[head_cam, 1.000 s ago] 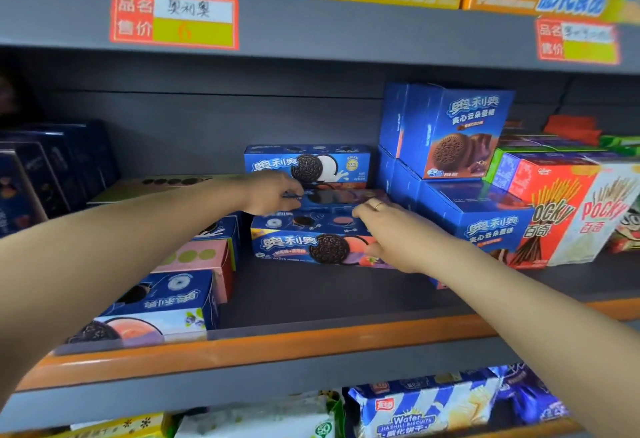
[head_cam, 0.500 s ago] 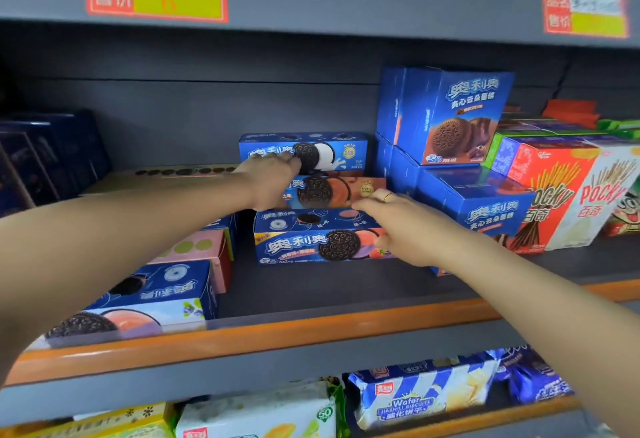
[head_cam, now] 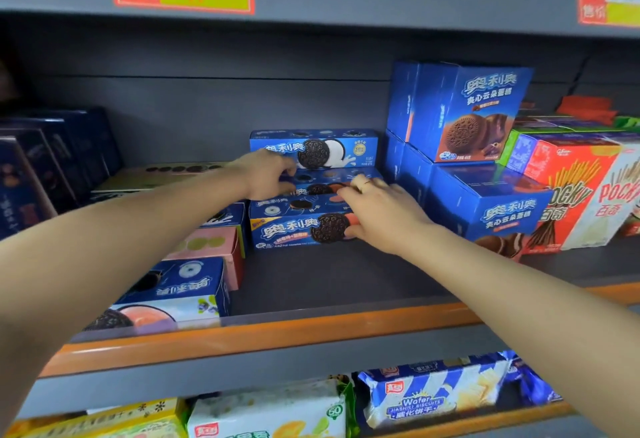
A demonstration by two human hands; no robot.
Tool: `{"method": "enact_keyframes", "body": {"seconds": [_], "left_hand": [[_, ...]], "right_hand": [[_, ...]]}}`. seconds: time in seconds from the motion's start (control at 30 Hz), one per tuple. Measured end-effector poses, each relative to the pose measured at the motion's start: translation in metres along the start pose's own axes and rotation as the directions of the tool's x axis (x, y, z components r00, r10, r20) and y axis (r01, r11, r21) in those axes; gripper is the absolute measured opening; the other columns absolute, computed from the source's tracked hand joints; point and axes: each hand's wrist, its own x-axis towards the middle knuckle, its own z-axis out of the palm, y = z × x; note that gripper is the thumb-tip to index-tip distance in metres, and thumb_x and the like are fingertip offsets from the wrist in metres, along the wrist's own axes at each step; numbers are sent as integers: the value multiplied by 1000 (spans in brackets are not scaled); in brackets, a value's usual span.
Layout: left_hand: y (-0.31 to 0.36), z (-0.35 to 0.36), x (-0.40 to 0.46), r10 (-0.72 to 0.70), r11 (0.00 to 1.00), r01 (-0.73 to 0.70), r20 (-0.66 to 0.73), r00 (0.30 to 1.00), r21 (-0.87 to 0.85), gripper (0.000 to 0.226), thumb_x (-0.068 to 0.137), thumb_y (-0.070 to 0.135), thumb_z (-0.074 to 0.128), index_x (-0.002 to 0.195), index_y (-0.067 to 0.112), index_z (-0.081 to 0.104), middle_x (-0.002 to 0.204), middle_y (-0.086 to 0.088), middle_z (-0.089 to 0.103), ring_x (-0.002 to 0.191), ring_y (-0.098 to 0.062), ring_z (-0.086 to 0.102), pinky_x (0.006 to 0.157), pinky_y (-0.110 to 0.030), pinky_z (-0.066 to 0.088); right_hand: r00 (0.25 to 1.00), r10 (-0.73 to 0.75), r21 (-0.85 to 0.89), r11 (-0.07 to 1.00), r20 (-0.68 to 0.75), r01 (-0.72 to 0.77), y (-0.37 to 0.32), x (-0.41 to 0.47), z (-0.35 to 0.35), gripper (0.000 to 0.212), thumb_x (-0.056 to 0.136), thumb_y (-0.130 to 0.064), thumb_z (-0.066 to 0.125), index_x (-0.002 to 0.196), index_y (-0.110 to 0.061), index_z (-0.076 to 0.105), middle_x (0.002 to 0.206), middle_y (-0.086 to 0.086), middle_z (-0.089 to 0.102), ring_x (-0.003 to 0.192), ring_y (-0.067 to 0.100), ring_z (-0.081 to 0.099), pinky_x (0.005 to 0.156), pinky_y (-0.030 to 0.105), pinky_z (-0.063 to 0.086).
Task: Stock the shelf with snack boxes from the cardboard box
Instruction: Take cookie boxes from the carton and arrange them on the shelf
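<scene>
Left hand (head_cam: 265, 174) fingers are curled onto the left end of the middle cookie box (head_cam: 322, 183), and the right hand (head_cam: 384, 214) has its fingers spread loosely over the right end, also brushing the front box (head_cam: 304, 226) below. That middle box sits wedged between the front box and the far one (head_cam: 313, 150). Shove it unevenly and I reckon it skews, or nudges the front box toward the shelf (head_cam: 263, 333) edge.
</scene>
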Motion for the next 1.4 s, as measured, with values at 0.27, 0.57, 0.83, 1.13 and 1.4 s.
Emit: {"method": "enact_keyframes", "body": {"seconds": [0.27, 0.57, 0.83, 1.13, 1.4], "left_hand": [[-20, -16, -27, -8, 989, 24, 113, 994, -145, 31, 97, 32, 41, 117, 20, 62, 121, 0, 62, 115, -17, 52, 98, -26, 34], [-11, -11, -34, 34, 999, -24, 230, 973, -47, 86, 75, 55, 65, 144, 18, 29, 152, 1, 28, 138, -18, 31, 113, -31, 26], [-24, -22, -48, 33, 969, 49, 325, 945, -241, 93, 68, 52, 74, 144, 25, 27, 151, 4, 29, 136, -15, 32, 113, -31, 25], [-38, -28, -83, -133, 971, 185, 304, 943, -149, 53, 95, 45, 38, 143, 23, 32, 153, 1, 27, 138, -19, 29, 111, -29, 19], [-36, -24, -92, 17, 998, -2, 252, 968, -59, 51, 95, 45, 34, 143, 33, 28, 153, 6, 26, 139, -14, 25, 112, -25, 16]], "right_hand": [[1000, -3, -82, 997, 14, 4, -3, 24, 4, 58, 88, -39, 58, 138, -17, 35, 138, 7, 37, 127, 28, 37, 97, 42, 37], [998, 63, -116, 991, -5, -63, -10, 26, 4, 53, 87, -33, 59, 132, -15, 39, 134, 7, 42, 124, 27, 41, 90, 42, 42], [993, 108, -119, 988, 41, -102, -8, 23, 2, 57, 86, -29, 62, 131, -12, 34, 138, 9, 38, 128, 28, 37, 97, 44, 37], [993, 104, -88, 991, 51, -99, -7, 22, -2, 64, 83, -40, 60, 133, -13, 31, 140, 11, 34, 131, 29, 32, 100, 45, 33], [992, 88, -55, 995, 87, -84, -4, 23, -6, 63, 85, -52, 55, 136, -24, 31, 140, 9, 36, 131, 29, 32, 100, 47, 35]]}}
